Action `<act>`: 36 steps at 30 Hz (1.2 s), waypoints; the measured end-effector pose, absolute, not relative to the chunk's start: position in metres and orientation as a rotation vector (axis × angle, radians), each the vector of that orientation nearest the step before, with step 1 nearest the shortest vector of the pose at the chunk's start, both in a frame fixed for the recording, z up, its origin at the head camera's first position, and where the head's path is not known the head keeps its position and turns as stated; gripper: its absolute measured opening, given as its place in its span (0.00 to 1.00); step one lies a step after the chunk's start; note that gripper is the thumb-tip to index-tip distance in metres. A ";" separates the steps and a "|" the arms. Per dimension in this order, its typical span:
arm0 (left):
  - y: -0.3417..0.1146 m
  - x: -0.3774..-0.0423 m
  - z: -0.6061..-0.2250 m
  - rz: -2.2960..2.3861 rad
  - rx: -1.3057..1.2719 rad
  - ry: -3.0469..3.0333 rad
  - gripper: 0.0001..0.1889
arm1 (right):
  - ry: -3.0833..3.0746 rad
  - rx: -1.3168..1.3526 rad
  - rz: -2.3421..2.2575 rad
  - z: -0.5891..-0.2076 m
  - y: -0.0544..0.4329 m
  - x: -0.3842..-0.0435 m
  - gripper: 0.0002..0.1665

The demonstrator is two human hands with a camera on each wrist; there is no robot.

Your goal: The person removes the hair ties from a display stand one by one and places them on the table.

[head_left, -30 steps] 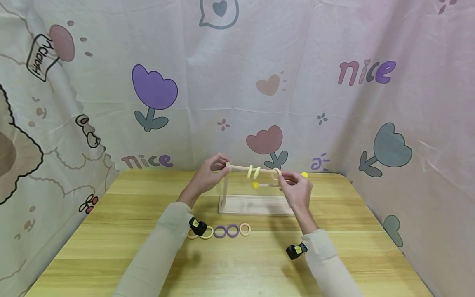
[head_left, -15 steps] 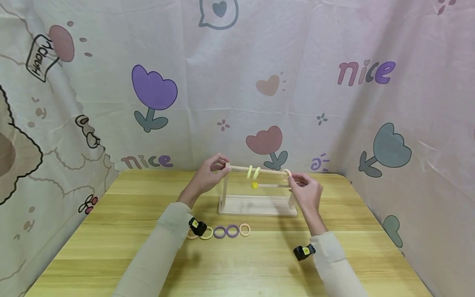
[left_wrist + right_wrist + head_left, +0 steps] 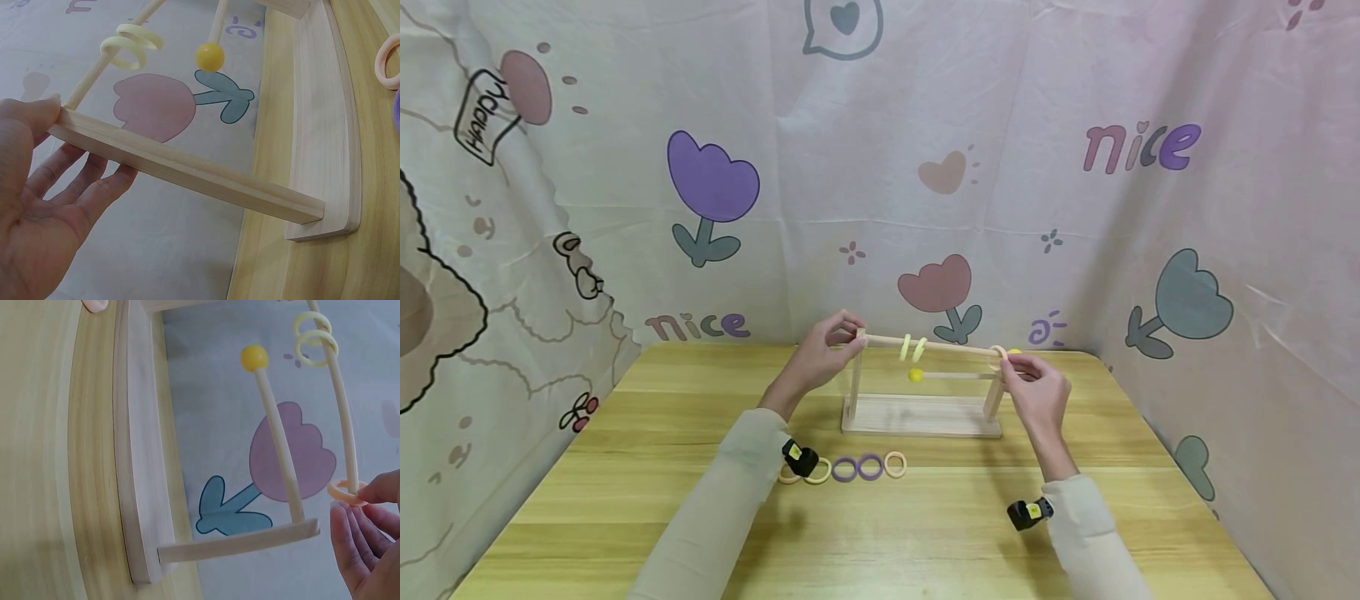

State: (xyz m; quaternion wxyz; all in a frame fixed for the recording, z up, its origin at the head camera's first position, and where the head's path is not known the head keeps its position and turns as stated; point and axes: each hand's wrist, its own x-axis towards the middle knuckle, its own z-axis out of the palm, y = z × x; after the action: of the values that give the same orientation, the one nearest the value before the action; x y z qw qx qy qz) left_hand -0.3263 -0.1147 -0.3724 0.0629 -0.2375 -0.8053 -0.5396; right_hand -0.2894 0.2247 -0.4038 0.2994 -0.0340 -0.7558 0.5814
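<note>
A light wooden stand (image 3: 921, 415) has two posts, and a long dowel (image 3: 958, 345) runs from the top of its left post (image 3: 187, 162). My left hand (image 3: 822, 352) grips that post's top end, thumb above and fingers beneath. Two pale yellow rings (image 3: 128, 47) hang on the dowel nearer the left. At the dowel's right end, my right hand (image 3: 1037, 392) pinches a peach ring (image 3: 347, 492) between thumb and fingers; the dowel's tip shows within the ring. Below runs a shorter rod (image 3: 278, 440) tipped with a yellow ball (image 3: 254, 358), fixed to the right post (image 3: 240, 544).
In front of the stand, several rings lie in a row on the wooden table (image 3: 880, 542), among them a purple ring (image 3: 870, 467) and a peach ring (image 3: 895, 464). A patterned cloth (image 3: 850, 167) hangs behind. Another yellow ball (image 3: 1015, 352) peeks out behind my right hand.
My right hand has moved to the right with the peach ring, along the dowel to its right end. My left hand stays on the post; the yellow rings have not moved.
</note>
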 end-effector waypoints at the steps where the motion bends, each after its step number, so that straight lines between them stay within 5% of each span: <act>1: -0.115 -0.326 -0.372 -1.632 -0.718 -2.432 0.08 | -2.006 -0.094 1.540 -0.404 0.226 -0.289 0.12; 36: -0.115 -0.329 -0.375 -1.627 -0.722 -2.433 0.10 | -2.004 -0.167 1.533 -0.404 0.254 -0.294 0.15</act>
State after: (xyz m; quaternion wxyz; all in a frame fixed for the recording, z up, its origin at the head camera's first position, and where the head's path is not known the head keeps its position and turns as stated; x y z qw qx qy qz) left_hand -0.3291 -0.1149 -0.3748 0.0634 -0.2390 -0.8055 -0.5385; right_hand -0.2942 0.2544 -0.4042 0.3017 -0.0631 -0.7555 0.5782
